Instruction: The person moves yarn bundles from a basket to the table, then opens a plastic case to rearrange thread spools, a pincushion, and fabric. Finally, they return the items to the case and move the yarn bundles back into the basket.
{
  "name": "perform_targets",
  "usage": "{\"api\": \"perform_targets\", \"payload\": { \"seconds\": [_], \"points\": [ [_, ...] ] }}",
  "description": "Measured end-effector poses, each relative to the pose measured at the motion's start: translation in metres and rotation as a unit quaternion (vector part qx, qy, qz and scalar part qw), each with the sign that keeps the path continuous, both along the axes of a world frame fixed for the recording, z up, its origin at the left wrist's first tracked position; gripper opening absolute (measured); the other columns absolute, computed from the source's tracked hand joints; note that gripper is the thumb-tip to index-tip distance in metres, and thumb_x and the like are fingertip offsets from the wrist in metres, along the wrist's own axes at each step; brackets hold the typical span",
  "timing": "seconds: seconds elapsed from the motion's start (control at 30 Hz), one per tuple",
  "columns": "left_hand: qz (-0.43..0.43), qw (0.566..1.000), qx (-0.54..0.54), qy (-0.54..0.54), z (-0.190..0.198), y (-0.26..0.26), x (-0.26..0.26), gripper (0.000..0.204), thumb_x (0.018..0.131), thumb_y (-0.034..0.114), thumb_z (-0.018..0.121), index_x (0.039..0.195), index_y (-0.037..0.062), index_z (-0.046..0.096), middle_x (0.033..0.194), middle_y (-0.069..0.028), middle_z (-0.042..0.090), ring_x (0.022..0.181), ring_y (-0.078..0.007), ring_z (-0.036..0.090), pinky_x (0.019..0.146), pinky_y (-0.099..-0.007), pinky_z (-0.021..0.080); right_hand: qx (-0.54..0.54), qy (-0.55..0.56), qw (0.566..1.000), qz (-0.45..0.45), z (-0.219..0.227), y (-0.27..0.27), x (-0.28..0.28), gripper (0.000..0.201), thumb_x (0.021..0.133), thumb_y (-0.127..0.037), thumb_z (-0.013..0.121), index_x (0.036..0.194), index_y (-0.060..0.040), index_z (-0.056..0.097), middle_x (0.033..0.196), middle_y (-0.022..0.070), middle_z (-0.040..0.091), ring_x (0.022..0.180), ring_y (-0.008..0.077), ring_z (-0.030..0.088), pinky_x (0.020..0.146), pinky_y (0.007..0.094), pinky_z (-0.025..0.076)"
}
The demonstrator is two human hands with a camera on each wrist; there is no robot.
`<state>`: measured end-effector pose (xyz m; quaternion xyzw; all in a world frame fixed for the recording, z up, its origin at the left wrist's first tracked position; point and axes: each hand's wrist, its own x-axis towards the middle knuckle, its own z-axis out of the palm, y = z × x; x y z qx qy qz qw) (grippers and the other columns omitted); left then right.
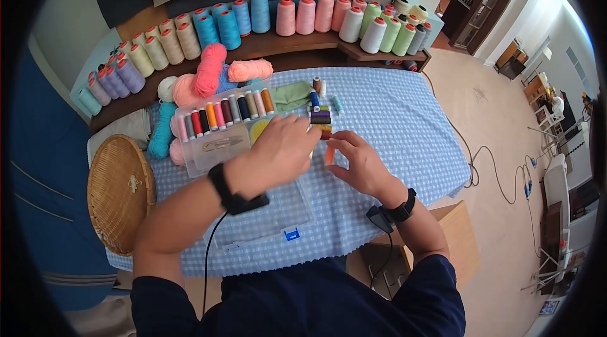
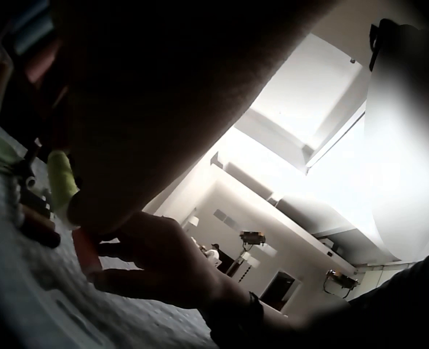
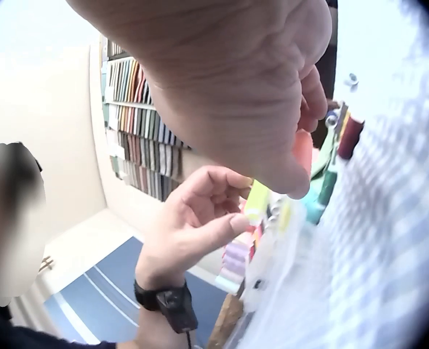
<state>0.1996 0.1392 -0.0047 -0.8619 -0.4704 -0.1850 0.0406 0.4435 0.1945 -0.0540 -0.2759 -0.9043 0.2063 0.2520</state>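
My left hand [image 1: 273, 152] is over the right end of a clear plastic box [image 1: 201, 159] and pinches a yellow-green thread spool [image 3: 257, 201] between thumb and fingers. In the head view the back of that hand mostly hides the spool. Just to the right, my right hand [image 1: 361, 165] holds an orange thread spool [image 1: 330, 155] upright between thumb and fingers, close over the checked cloth. Several colored spools [image 1: 226, 111] stand in a row along the far side of the box. Beyond my hands lie loose spools, among them a purple one [image 1: 320, 119] and a teal one [image 1: 337, 105].
A transparent lid [image 1: 265, 217] with a blue latch lies in front of the box. A woven basket [image 1: 120, 195] stands at the left, yarn skeins [image 1: 210, 71] behind the box. Large thread cones [image 1: 260, 14] line the curved shelf at the back. Green fabric [image 1: 294, 95] lies beside the box.
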Motion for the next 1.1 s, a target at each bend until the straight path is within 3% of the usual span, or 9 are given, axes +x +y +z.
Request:
{"api": "perform_targets", "payload": {
  "seconds": [0.17, 0.23, 0.3, 0.37, 0.4, 0.57, 0.67, 0.97, 1.1],
  "points": [
    [0.045, 0.994, -0.099, -0.009, -0.011, -0.085, -0.019, 0.029, 0.08, 0.016, 0.079, 0.102, 0.0007, 0.065, 0.102, -0.0171, 0.064, 0.101, -0.0394, 0.066, 0.089, -0.0504, 0.055, 0.049, 0.067, 0.991, 0.102, 0.021, -0.028, -0.038, 0.034, 0.079, -0.005, 0.085, 0.108, -0.002, 0.068, 0.132, 0.0209, 0.065, 0.123, 0.0435, 0.063, 0.104, 0.048, 0.055],
    [0.058, 0.992, -0.111, -0.001, -0.027, -0.091, -0.03, 0.029, 0.081, 0.015, 0.078, 0.101, -0.0002, 0.065, 0.102, -0.0176, 0.064, 0.1, -0.0398, 0.066, 0.088, -0.0506, 0.055, 0.046, 0.008, 0.98, 0.194, 0.019, -0.031, -0.057, 0.033, 0.077, -0.006, 0.085, 0.104, -0.0027, 0.066, 0.129, 0.019, 0.066, 0.121, 0.042, 0.062, 0.102, 0.0486, 0.055],
    [0.075, 0.99, -0.123, 0.003, -0.046, -0.09, -0.038, 0.028, 0.082, 0.015, 0.077, 0.101, -0.0012, 0.065, 0.101, -0.0181, 0.064, 0.099, -0.0402, 0.066, 0.088, -0.0509, 0.055, 0.067, -0.005, 0.977, 0.2, 0.003, -0.036, -0.076, 0.027, 0.077, -0.005, 0.082, 0.1, -0.0032, 0.068, 0.123, 0.0171, 0.066, 0.116, 0.0377, 0.063, 0.097, 0.0474, 0.055],
    [0.069, 0.987, -0.141, 0.034, -0.058, -0.085, -0.044, 0.026, 0.083, 0.015, 0.076, 0.1, -0.0017, 0.065, 0.099, -0.019, 0.065, 0.097, -0.0403, 0.067, 0.086, -0.0507, 0.056, 0.102, -0.209, 0.961, 0.148, -0.003, -0.041, -0.09, 0.023, 0.082, -0.005, 0.076, 0.103, -0.0019, 0.07, 0.127, 0.0171, 0.065, 0.117, 0.0349, 0.063, 0.103, 0.0452, 0.055],
    [0.071, 0.987, -0.139, 0.033, -0.064, -0.086, -0.045, 0.026, 0.083, 0.015, 0.076, 0.1, -0.0017, 0.065, 0.099, -0.019, 0.065, 0.097, -0.0403, 0.067, 0.086, -0.0507, 0.056, 0.105, -0.21, 0.96, 0.15, -0.004, -0.045, -0.091, 0.023, 0.082, -0.005, 0.076, 0.103, -0.0019, 0.07, 0.127, 0.0171, 0.065, 0.117, 0.0349, 0.063, 0.103, 0.0452, 0.055],
    [0.151, 0.975, -0.162, 0.03, -0.051, -0.098, -0.035, 0.024, 0.088, 0.017, 0.075, 0.099, -0.0019, 0.066, 0.096, -0.0209, 0.065, 0.088, -0.0413, 0.071, 0.078, -0.0503, 0.059, 0.149, -0.188, 0.965, 0.103, -0.001, -0.059, -0.092, 0.011, 0.08, -0.001, 0.071, 0.091, -0.0022, 0.071, 0.108, 0.0141, 0.063, 0.11, 0.0338, 0.061, 0.092, 0.0406, 0.056],
    [0.123, 0.984, -0.128, 0.035, -0.061, -0.091, -0.039, 0.022, 0.089, 0.015, 0.075, 0.099, -0.0025, 0.066, 0.098, -0.0218, 0.064, 0.084, -0.0417, 0.072, 0.075, -0.0497, 0.06, 0.141, -0.165, 0.97, 0.114, -0.01, -0.055, -0.091, 0.011, 0.076, 0.001, 0.072, 0.086, -0.0033, 0.074, 0.108, 0.0169, 0.063, 0.11, 0.035, 0.061, 0.091, 0.0414, 0.057],
    [0.079, 0.985, -0.149, -0.021, -0.073, -0.075, -0.025, 0.016, 0.091, 0.007, 0.07, 0.1, -0.005, 0.066, 0.109, -0.0208, 0.063, 0.086, -0.0396, 0.073, 0.076, -0.0486, 0.062, 0.114, 0.085, 0.982, 0.123, -0.021, -0.044, -0.074, 0.011, 0.087, 0.0, 0.072, 0.096, 0.0045, 0.068, 0.096, 0.0174, 0.061, 0.094, 0.0378, 0.06, 0.084, 0.0458, 0.054],
    [0.084, 0.984, -0.154, -0.025, -0.074, -0.067, -0.019, 0.015, 0.091, 0.006, 0.069, 0.101, -0.0045, 0.067, 0.108, -0.02, 0.063, 0.089, -0.0396, 0.072, 0.077, -0.0478, 0.062, 0.093, 0.083, 0.987, 0.105, -0.016, -0.043, -0.063, 0.01, 0.088, 0.0, 0.073, 0.096, 0.0029, 0.068, 0.098, 0.0175, 0.061, 0.094, 0.0391, 0.061, 0.085, 0.0456, 0.054]
  ]
}}
